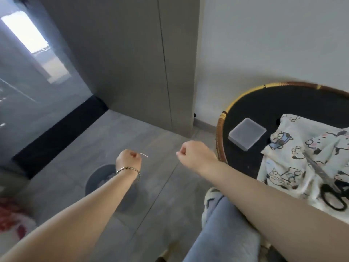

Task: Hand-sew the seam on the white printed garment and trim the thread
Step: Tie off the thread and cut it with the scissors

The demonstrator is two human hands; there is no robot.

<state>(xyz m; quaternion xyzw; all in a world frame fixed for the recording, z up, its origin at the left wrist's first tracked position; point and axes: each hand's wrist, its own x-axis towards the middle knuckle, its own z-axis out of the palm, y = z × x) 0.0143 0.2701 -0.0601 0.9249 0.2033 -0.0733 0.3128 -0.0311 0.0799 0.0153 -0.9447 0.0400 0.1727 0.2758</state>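
The crumpled white fabric garment [283, 163], printed with black-outlined cartoon dogs touched with blue and pink, lies at 4 o'clock on the round black table with a rattan rim [220, 129]. Its long axis runs roughly from 11 to 5 o'clock. Black-handled metal scissors [319, 171] rest on it, blades pointing toward 11 o'clock. A flat clear plastic box [247, 136] sits on the table just beside the garment, at 3 o'clock. Over the grey floor [160, 195], the left hand [128, 159], wearing a chain bracelet [128, 170], pinches a short pale thread [144, 155] that points toward 3 o'clock. The right hand [194, 154] is clenched; whether it holds anything I cannot tell.
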